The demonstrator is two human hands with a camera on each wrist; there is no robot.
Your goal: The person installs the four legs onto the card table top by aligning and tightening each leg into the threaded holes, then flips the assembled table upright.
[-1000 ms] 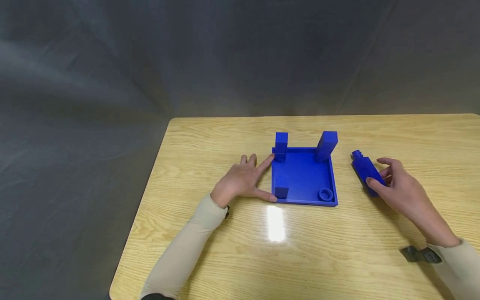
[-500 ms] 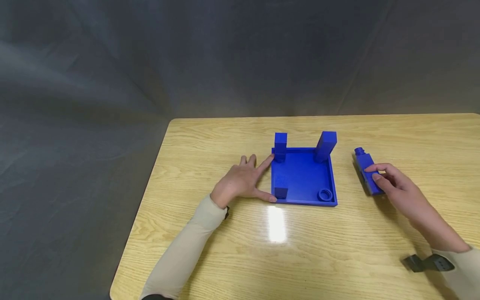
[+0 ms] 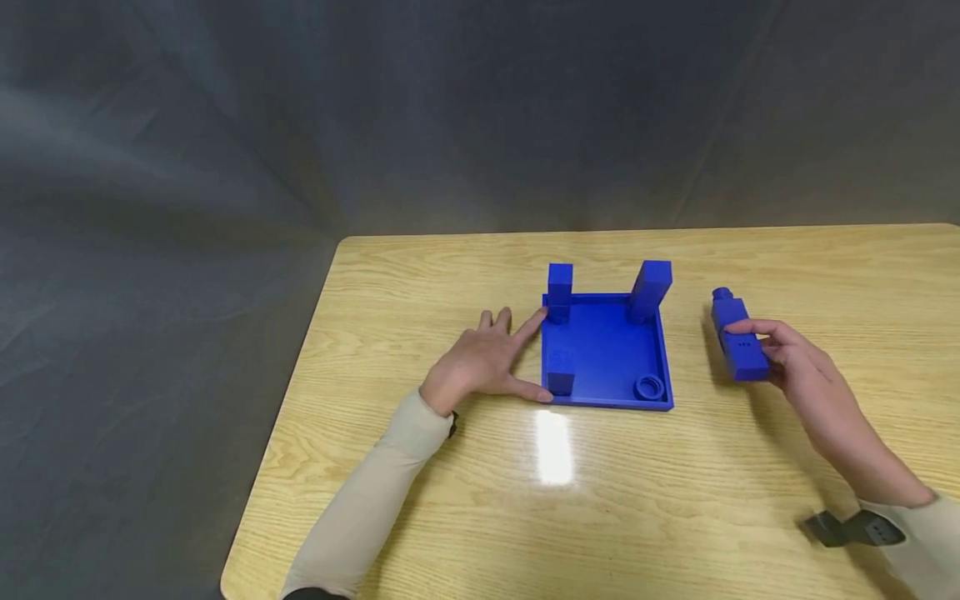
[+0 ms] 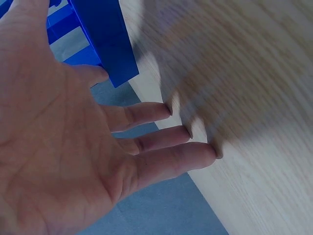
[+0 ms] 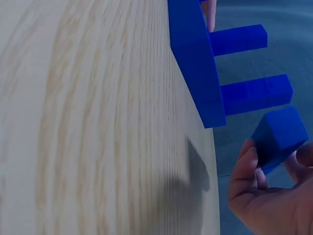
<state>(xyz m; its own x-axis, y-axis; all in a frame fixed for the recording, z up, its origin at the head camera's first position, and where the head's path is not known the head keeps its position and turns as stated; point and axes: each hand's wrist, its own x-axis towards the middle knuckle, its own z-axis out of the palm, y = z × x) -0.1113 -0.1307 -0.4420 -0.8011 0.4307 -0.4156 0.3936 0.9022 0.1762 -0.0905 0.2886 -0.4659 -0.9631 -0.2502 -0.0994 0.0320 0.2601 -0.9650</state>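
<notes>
In the head view, a blue square tabletop (image 3: 603, 350) with a raised rim lies underside up. Three square legs stand at its corners: back left (image 3: 559, 287), back right (image 3: 649, 290) and front left (image 3: 561, 372). At the front right corner is a round threaded socket (image 3: 649, 387). My left hand (image 3: 483, 358) lies flat with spread fingers, index and thumb touching the tabletop's left edge. To the right of the tabletop, my right hand (image 3: 813, 375) grips a loose blue table leg (image 3: 742, 342). Its threaded end points away from me; its square end faces me.
The wooden table (image 3: 450, 267) ends at a back edge, with a dark grey sheet (image 3: 525, 117) behind it. A patch of light reflects in front of the tabletop. Black straps (image 3: 855, 528) sit on the sleeve cuffs.
My right hand has taken a firmer grip on the loose leg, lifted it and turned it so its square end faces me. The left hand and the tabletop stay in place.
</notes>
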